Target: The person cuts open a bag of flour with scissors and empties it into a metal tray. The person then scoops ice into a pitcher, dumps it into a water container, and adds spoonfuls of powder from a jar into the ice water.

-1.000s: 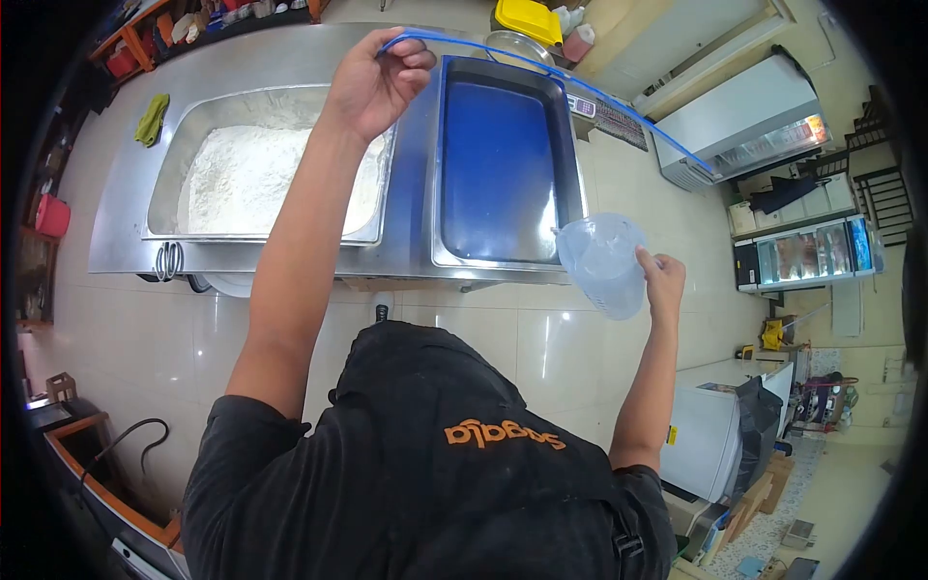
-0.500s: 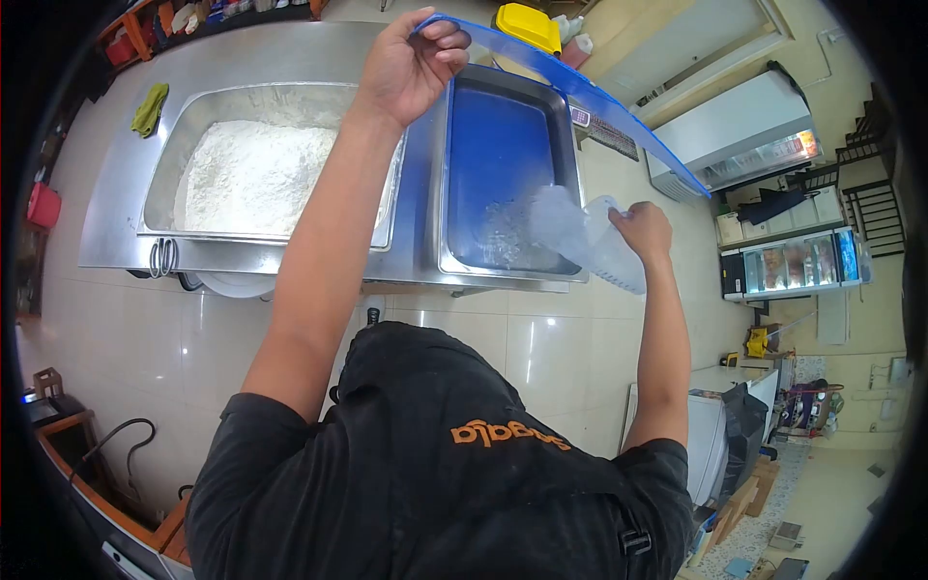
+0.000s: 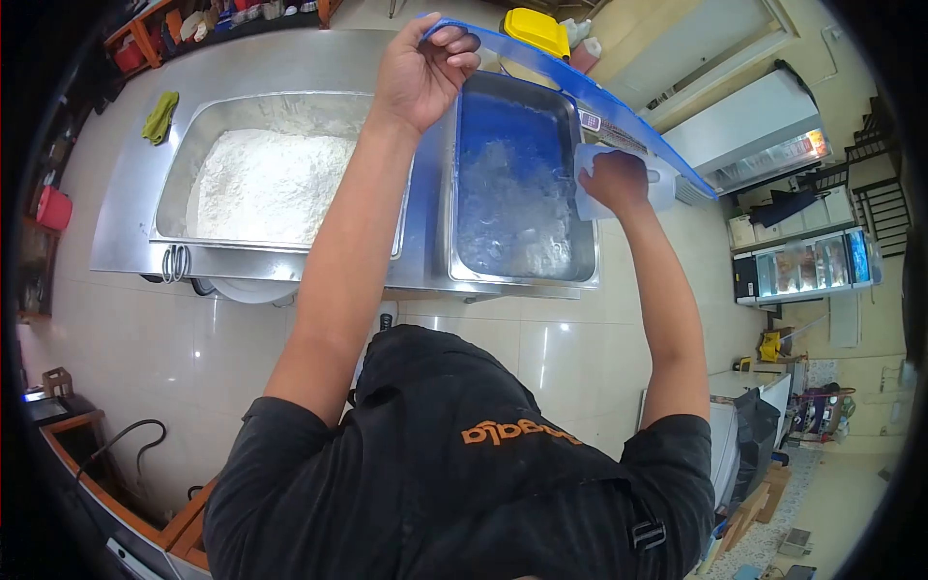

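My left hand (image 3: 427, 82) is raised above the counter, its fingers closed around the near corner of a translucent blue lid (image 3: 570, 75), which stands tilted over a deep steel pan (image 3: 451, 213). Rippling water (image 3: 517, 213) covers the bottom of that pan, and the inside looks blue. At the pan's right rim, my right hand (image 3: 619, 182) grips a translucent white pitcher (image 3: 588, 201); the hand covers part of it. Left of this pan, a second steel pan (image 3: 179, 193) holds a heap of white flour-like powder (image 3: 266, 188), partly behind my left forearm.
Both pans stand on a steel counter (image 3: 126, 213). A green cloth (image 3: 160, 118) lies at its left end, and metal rings (image 3: 176, 263) hang at the front edge. Behind the lid are a yellow container (image 3: 536, 34) and bottles. Glass-fronted fridges (image 3: 807, 263) stand to the right.
My right hand has moved up and slightly left with the pitcher, which has turned. Water that was splashing in one part of the pan now spreads over most of it. My left hand still holds the lid.
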Motion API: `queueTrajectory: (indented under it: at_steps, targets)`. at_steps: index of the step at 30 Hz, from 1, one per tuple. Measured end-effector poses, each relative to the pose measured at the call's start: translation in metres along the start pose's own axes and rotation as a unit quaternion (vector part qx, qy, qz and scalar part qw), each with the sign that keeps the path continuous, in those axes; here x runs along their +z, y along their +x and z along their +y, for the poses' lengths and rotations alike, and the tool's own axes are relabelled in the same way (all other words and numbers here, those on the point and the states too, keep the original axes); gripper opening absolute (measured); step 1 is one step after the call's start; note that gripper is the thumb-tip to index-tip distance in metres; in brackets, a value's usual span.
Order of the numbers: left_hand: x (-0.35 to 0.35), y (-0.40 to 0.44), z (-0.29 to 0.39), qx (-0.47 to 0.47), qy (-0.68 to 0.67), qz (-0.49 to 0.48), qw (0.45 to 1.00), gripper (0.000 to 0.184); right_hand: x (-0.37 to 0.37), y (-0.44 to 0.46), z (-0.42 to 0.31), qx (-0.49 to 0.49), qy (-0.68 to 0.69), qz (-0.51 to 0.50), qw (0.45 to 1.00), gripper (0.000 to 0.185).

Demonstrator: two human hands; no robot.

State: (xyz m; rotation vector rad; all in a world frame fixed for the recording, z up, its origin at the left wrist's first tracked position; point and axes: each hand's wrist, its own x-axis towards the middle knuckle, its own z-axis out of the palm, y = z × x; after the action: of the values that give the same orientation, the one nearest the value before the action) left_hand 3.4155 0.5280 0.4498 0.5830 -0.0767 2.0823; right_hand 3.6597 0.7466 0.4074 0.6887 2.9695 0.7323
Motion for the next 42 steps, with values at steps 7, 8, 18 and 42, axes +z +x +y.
queueTrajectory:
  at_steps: [7,8,18,42]
  targets:
    - [0.002,0.009,0.004,0.016,-0.015,-0.028,0.999,0.023,0.009,0.001,-0.025,-0.098,-0.051,0.011,0.994,0.011]
    - [0.001,0.01,0.004,0.016,-0.016,-0.027,0.999,0.022,0.015,-0.003,-0.028,-0.122,-0.054,0.009,0.991,0.01]
    - [0.011,0.031,0.006,0.042,0.017,-0.088,0.995,0.018,0.008,-0.025,-0.014,-0.027,0.017,0.1,0.994,0.015]
    - [0.142,0.139,0.113,0.221,0.124,-0.333,0.908,0.012,0.012,-0.042,-0.008,0.37,0.8,0.279,0.381,0.024]
